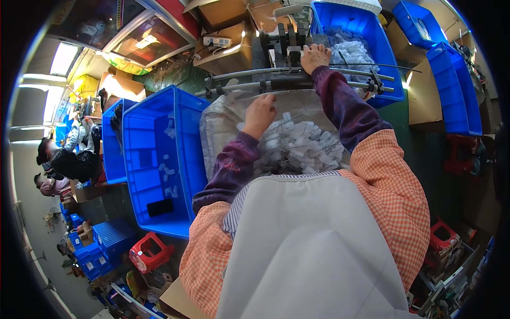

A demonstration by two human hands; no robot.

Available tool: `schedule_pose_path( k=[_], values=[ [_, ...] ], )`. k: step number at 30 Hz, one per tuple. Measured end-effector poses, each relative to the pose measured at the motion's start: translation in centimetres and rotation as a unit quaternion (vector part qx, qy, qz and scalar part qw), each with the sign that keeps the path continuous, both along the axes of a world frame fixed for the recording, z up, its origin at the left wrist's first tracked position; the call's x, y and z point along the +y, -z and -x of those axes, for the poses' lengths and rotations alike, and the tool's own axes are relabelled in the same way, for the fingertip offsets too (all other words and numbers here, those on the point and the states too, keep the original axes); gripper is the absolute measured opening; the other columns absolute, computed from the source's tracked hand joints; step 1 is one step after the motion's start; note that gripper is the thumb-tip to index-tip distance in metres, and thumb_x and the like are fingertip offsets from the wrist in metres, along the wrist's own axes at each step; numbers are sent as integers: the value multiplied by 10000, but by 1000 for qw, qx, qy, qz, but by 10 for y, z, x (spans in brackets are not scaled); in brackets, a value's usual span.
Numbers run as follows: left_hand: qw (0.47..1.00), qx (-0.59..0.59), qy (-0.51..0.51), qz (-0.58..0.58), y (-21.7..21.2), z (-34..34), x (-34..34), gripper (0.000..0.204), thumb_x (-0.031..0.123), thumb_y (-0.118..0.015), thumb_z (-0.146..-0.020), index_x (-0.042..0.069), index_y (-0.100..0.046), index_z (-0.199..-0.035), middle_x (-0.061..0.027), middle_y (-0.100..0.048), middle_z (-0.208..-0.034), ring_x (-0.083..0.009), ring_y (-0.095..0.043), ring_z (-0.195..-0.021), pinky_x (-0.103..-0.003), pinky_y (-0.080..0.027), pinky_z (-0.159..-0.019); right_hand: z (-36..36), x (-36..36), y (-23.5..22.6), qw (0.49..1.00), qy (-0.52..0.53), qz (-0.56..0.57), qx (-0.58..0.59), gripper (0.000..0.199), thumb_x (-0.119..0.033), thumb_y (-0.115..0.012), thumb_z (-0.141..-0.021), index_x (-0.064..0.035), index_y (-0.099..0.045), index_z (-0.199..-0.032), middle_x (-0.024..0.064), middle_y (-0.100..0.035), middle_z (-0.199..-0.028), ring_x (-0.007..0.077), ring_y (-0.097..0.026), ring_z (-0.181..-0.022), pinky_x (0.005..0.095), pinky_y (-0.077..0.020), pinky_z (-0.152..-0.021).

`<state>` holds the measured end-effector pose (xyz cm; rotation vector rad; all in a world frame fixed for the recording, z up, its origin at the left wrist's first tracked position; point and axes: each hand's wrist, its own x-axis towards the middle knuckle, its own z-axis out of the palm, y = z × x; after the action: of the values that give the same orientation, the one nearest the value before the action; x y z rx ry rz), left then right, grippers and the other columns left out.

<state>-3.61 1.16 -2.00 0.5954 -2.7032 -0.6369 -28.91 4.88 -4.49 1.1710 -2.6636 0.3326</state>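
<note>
A heap of small white plastic pieces with thin dark pins [305, 143] lies on a pale sheet [218, 119] in front of me. Over its far left part is my left hand [260, 114], fingers curled in and together; whatever they may hold is too small or hidden. Farther off, my right hand [316, 57] is bent down at the right side of a dark metal bench press [292, 45]. Its fingers are curled, and what lies under them is hidden. Two metal rails [247, 74] cross in front of the press, below my right hand.
A deep blue bin [151, 159] at my left holds a few white pieces and a black flat object [160, 207]. Another blue bin [390, 53] at the far right holds bagged white pieces. Cardboard boxes, a red stool [151, 252] and other people [74, 154] are around.
</note>
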Motion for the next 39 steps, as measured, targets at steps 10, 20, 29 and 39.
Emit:
schedule_pose_path(
  k=[10, 20, 29, 39],
  values=[
    [982, 138, -51, -118, -46, 5, 7, 187, 74, -615, -713, 42, -569, -892, -60, -568, -755, -125, -552, -626, -260, -442, -576, 74, 29, -8, 993, -24, -87, -81, 280, -207, -429, -816, -88, -579, -1019, 157, -570, -1083, 308, -572, -990, 457, -446, -808],
    [878, 213, -30, -428, -38, 24, 18, 146, 33, -610, -800, -19, -538, -915, -47, -620, -808, -118, -624, -768, -212, -502, -664, 49, 63, -56, 925, -272, 167, -207, 366, -248, -530, -848, -37, -498, -1145, 196, -559, -1086, 298, -574, -964, 379, -443, -816],
    [995, 0, -86, -58, -37, -11, 2, 405, 299, -666, -747, -9, -552, -983, -173, -623, -883, -294, -621, -818, -363, -495, -696, -1, 50, -38, 952, -188, 118, -208, 190, -104, -476, -823, -119, -607, -960, 130, -605, -970, 305, -577, -895, 375, -447, -775],
    [976, -193, -16, -100, 6, -57, -5, 191, 193, -636, -666, 45, -639, -787, -162, -607, -824, -329, -566, -865, -394, -459, -752, 42, 15, 4, 997, -74, 15, 19, 151, -202, -510, -792, -162, -606, -902, 14, -587, -953, 229, -494, -998, 388, -392, -813]
  ],
)
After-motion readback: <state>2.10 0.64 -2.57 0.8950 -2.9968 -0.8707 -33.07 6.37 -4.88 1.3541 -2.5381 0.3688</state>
